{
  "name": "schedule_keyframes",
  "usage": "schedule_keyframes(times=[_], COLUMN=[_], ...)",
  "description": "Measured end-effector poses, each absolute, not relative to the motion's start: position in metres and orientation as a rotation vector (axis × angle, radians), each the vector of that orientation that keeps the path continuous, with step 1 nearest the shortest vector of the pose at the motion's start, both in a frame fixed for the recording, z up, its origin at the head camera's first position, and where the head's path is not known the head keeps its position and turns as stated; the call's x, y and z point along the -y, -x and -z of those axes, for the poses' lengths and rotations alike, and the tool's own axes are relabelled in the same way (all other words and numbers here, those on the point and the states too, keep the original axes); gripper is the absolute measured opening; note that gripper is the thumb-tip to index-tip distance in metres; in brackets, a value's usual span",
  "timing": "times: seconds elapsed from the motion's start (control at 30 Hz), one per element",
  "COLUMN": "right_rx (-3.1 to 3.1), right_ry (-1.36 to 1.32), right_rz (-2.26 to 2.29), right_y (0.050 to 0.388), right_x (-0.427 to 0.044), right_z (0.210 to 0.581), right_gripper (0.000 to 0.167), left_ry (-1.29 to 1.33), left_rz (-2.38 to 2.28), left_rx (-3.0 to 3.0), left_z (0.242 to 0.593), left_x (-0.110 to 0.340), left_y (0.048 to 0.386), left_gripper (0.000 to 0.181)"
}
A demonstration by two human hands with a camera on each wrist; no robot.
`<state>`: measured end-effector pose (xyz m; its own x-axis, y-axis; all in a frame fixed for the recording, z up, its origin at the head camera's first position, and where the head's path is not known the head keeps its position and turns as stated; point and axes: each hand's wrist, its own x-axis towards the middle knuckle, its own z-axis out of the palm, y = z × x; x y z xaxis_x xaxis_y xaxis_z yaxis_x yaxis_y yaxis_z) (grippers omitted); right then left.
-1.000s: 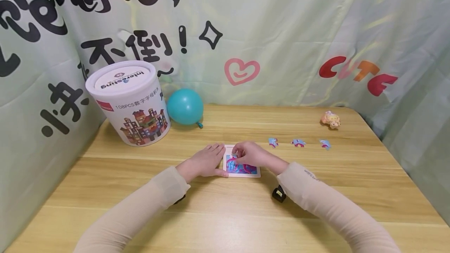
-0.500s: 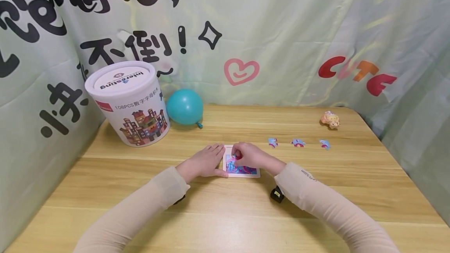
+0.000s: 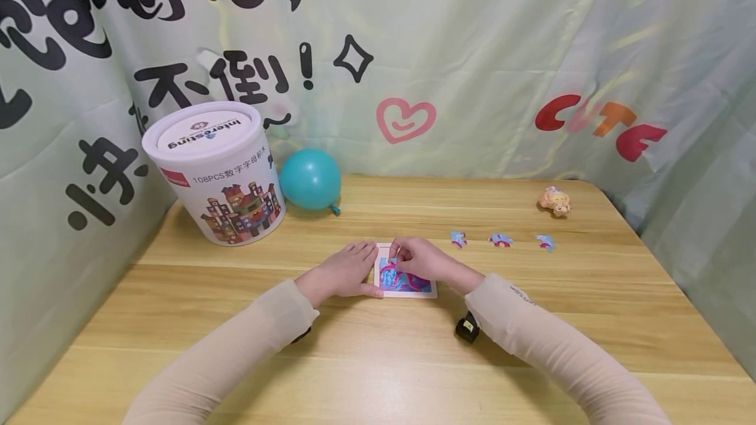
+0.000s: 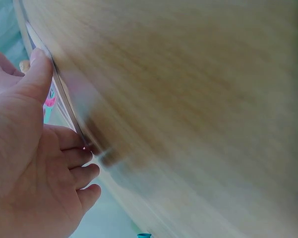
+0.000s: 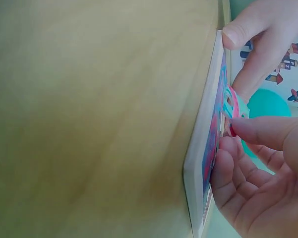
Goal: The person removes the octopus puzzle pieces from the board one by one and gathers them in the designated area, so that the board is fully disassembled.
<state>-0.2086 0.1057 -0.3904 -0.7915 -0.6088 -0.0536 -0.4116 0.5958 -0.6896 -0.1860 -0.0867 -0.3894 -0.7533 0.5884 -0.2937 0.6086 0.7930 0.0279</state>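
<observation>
A small jigsaw puzzle board (image 3: 407, 294) with a pale frame and a blue and pink picture lies flat on the table in the head view. My left hand (image 3: 350, 269) rests at its left side, thumb at the near corner and fingers fairly straight along the far part. Over the upper left of the picture, my right hand (image 3: 424, 259) pinches a jigsaw piece. In the right wrist view that piece (image 5: 236, 105), teal and pink, stands tilted above the board between thumb and fingers. The right fingers partly cover the picture's upper portion.
Three loose jigsaw pieces, including a middle piece (image 3: 501, 240), lie beyond the board to the right. A small figurine (image 3: 555, 202) sits farther back. At the back left stand a large white bucket (image 3: 227, 179) and a teal balloon (image 3: 311, 179). A curtain (image 3: 472, 38) hangs behind the table.
My right hand shifts slightly and turns over the board, still pinching the piece, which looks tilted differently. My left hand stays in place.
</observation>
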Motion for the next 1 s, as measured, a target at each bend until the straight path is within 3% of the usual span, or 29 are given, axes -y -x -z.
schedule_keyframes(times=[0.33,0.73,1.0], right_rx=[-2.539,-2.529,-2.472], right_ry=[0.91,0.942,0.832], right_rz=[1.0,1.001,1.069], right_y=[0.2093,0.2091,0.2086], right_x=[-0.1057,-0.1063,-0.1086], right_z=[0.3908,0.3902,0.3891], right_gripper=[0.013,0.014,0.011], left_ry=[-0.918,-0.913,-0.896], left_rz=[0.097,0.143,0.121], left_rx=[-2.688,-2.696,-2.694], left_z=[0.389,0.3896,0.3869], left_x=[0.0873,0.0863,0.0835], left_y=[0.1864,0.1871,0.1866], left_gripper=[0.092,0.074,0.073])
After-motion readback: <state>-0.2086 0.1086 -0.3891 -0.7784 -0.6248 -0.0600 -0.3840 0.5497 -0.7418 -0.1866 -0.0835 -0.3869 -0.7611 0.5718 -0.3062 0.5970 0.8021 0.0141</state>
